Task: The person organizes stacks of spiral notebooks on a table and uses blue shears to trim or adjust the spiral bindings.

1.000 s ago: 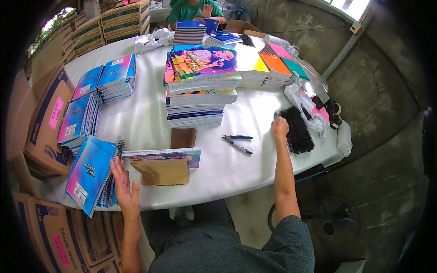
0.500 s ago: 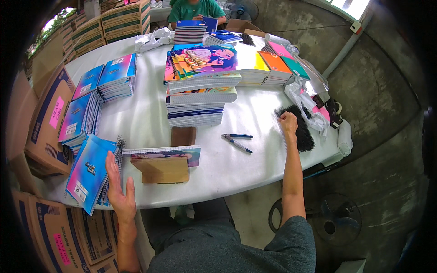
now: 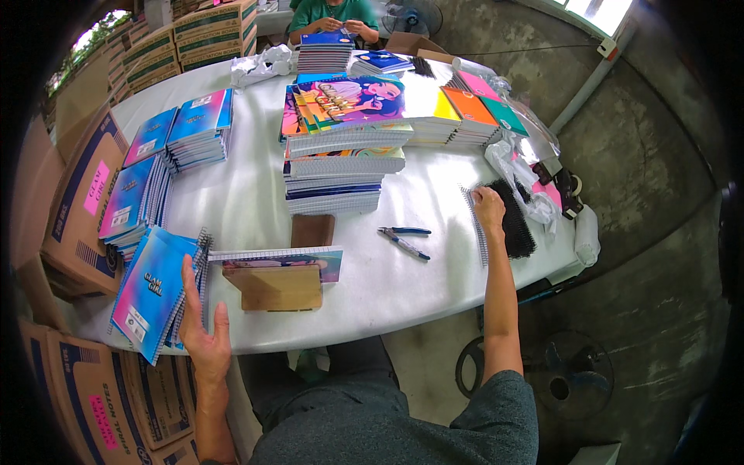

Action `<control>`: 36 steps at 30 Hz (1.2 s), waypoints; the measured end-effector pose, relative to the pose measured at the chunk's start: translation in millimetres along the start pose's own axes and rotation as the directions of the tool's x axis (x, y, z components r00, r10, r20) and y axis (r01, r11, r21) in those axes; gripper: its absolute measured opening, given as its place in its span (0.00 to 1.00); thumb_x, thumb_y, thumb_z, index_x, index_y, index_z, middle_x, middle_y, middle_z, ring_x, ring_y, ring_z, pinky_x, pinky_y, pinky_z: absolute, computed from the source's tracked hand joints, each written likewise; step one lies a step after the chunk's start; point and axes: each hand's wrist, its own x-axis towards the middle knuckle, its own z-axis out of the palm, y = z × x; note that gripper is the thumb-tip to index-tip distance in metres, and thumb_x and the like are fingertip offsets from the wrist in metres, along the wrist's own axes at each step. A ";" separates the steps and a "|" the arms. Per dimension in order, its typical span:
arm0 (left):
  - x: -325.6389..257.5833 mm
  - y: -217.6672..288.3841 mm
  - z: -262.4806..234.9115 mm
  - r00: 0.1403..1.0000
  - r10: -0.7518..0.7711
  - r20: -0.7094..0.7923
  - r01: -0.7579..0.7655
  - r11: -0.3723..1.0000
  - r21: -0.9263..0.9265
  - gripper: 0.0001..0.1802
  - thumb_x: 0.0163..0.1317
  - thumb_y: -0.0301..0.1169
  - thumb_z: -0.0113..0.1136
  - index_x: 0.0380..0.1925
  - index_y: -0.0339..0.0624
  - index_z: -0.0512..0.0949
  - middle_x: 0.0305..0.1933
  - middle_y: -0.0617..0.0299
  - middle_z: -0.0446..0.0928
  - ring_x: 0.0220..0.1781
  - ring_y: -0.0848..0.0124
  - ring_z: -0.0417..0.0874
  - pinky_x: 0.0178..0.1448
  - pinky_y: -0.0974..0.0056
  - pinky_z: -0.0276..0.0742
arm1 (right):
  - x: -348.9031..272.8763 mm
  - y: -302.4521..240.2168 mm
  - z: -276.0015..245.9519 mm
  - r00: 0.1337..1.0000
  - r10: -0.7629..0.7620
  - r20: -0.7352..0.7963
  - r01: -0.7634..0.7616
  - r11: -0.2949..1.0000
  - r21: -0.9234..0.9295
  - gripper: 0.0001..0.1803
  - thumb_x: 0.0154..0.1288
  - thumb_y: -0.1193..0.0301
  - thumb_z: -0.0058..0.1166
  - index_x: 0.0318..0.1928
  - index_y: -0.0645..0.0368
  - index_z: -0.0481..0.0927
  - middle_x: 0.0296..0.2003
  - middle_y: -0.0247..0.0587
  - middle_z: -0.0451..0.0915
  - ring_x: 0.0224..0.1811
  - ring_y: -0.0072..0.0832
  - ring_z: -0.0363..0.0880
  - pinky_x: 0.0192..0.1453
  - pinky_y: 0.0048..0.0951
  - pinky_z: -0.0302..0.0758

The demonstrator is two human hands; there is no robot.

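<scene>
At the right of the table my right hand (image 3: 488, 208) is pinched on a thin spiral binding coil (image 3: 476, 232), held along the left edge of a pile of black coils (image 3: 519, 232). My left hand (image 3: 206, 333) is open, thumb apart and fingers extended, beside the blue-pink spiral notebooks (image 3: 147, 291) at the near left. Whether it touches them I cannot tell. Close by, a notebook (image 3: 331, 265) stands on edge against a tan block-like support (image 3: 280, 291), its page edges upward. Blue-handled pliers (image 3: 404, 242) lie spread in mid-table.
A tall notebook stack (image 3: 341, 167) rises at the centre, and blue notebook piles (image 3: 198, 132) stand at the left. Cardboard boxes (image 3: 85, 209) crowd the left side. Crumpled plastic (image 3: 535, 205) and a tape dispenser (image 3: 570, 194) edge the right. Across the table sits a person in green (image 3: 333, 15).
My right hand has shifted slightly left, and a coil now shows apart from the black pile's edge. My left hand stays nearly in place. The person opposite has brought both hands together.
</scene>
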 end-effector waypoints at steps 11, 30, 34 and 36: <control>18.6 8.2 15.5 0.987 0.157 0.047 -0.161 0.982 0.103 0.39 0.55 0.18 0.61 0.69 0.35 0.60 0.74 0.45 0.57 0.77 0.48 0.53 0.77 0.49 0.48 | -16.2 -73.5 -34.6 0.983 -0.177 -0.052 0.179 0.853 0.490 0.11 0.59 0.79 0.58 0.43 0.57 0.81 0.33 0.39 0.78 0.30 0.30 0.77 0.36 0.32 0.74; 70.2 29.6 113.3 0.836 0.278 0.472 -0.480 0.787 0.387 0.34 0.60 0.43 0.61 0.67 0.54 0.66 0.64 0.62 0.73 0.67 0.46 0.68 0.70 0.37 0.53 | -93.9 -229.4 -78.5 0.765 -0.619 0.178 0.143 0.433 0.890 0.11 0.55 0.82 0.63 0.40 0.60 0.84 0.32 0.35 0.79 0.30 0.25 0.74 0.35 0.27 0.72; 70.8 30.9 112.0 0.821 0.268 0.505 -0.505 0.753 0.422 0.34 0.61 0.42 0.61 0.67 0.51 0.66 0.63 0.61 0.74 0.67 0.46 0.68 0.70 0.37 0.54 | -87.4 -229.9 -78.8 0.719 -0.678 0.152 0.155 0.369 0.916 0.10 0.57 0.82 0.60 0.41 0.61 0.84 0.32 0.38 0.79 0.30 0.30 0.74 0.36 0.31 0.72; 69.5 34.9 111.7 0.820 0.266 0.507 -0.511 0.739 0.440 0.34 0.61 0.42 0.61 0.67 0.49 0.65 0.63 0.60 0.74 0.67 0.46 0.68 0.70 0.37 0.55 | -84.0 -231.2 -81.9 0.677 -0.714 0.179 0.170 0.388 0.906 0.09 0.58 0.82 0.59 0.41 0.62 0.83 0.32 0.40 0.79 0.31 0.32 0.75 0.37 0.32 0.72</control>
